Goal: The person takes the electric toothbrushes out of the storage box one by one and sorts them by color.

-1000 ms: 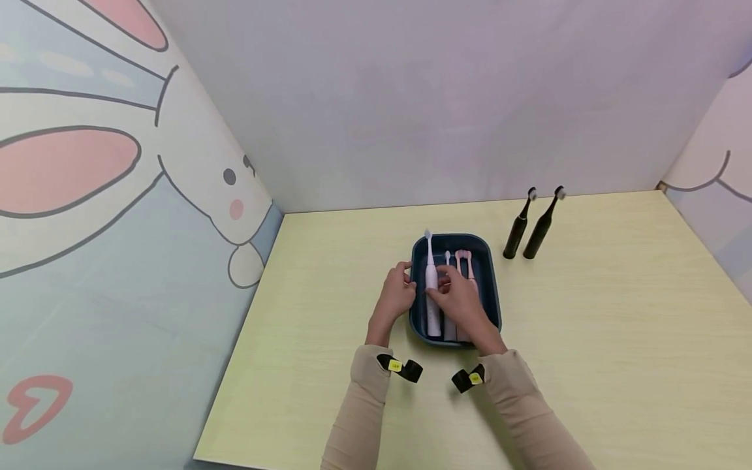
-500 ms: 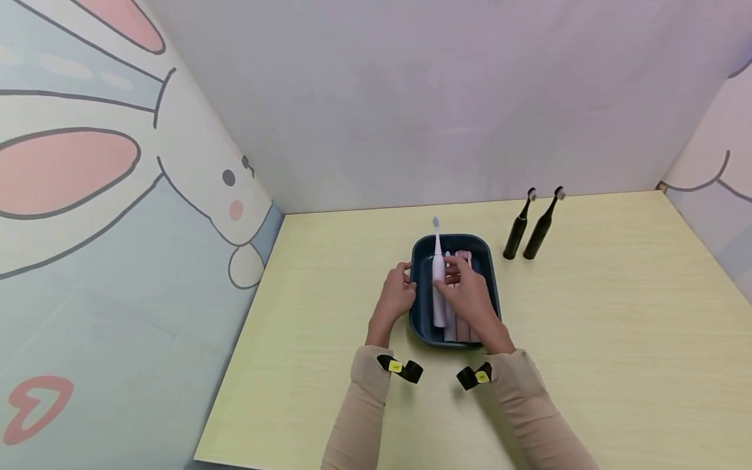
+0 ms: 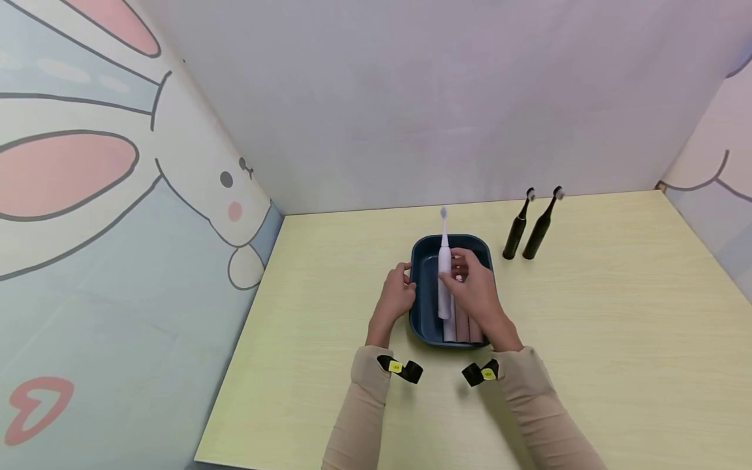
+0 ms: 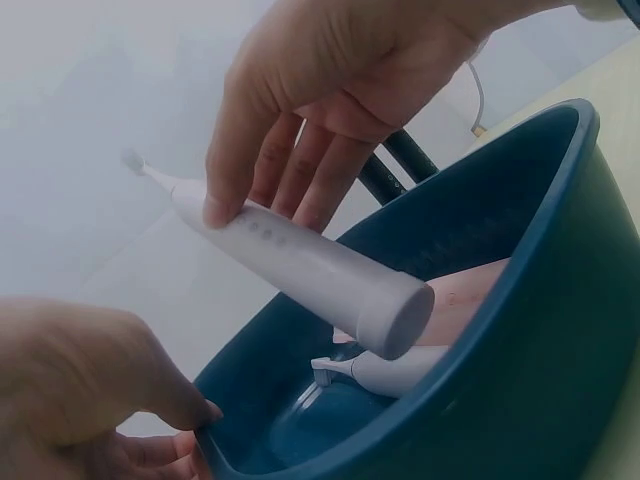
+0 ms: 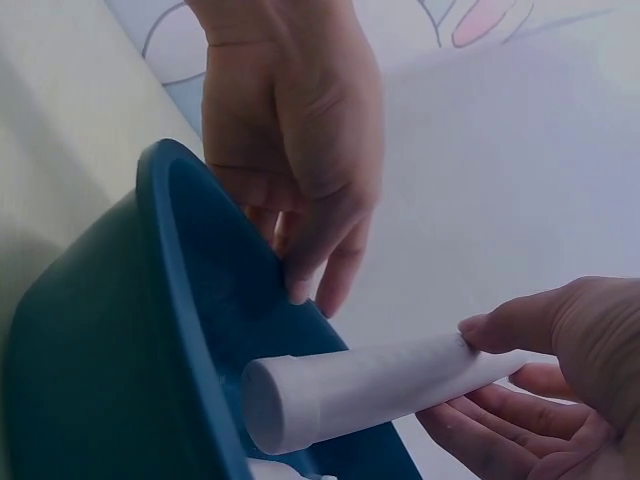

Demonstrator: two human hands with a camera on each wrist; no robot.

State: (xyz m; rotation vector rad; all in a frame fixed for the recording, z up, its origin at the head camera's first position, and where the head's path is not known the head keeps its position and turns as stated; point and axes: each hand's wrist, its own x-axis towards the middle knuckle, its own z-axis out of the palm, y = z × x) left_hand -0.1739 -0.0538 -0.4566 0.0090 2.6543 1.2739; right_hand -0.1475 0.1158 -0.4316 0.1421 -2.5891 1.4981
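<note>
A white electric toothbrush (image 3: pixel 444 287) is pinched between the thumb and fingers of my right hand (image 3: pixel 474 287). It tilts over the dark blue basin (image 4: pixel 540 215), brush head pointing up and away. In the left wrist view its round base hangs above the basin's interior. My left hand (image 3: pixel 396 294) grips the basin's left rim between thumb and fingers. Inside the basin lie another white electric toothbrush (image 4: pixel 390 372) and pink ones (image 3: pixel 462 324), partly hidden by my right hand in the head view.
Two black electric toothbrushes (image 3: pixel 514 236) stand on the pale wooden table (image 3: pixel 587 313), right of and behind the basin. A plain wall (image 3: pixel 435 117) rises along the table's back edge. On the left is a wall with a rabbit drawing (image 3: pixel 200 170).
My right hand has lifted the white electric toothbrush up out of the basin's left side, carrying it rightward and away. The left hand stays on the rim.
</note>
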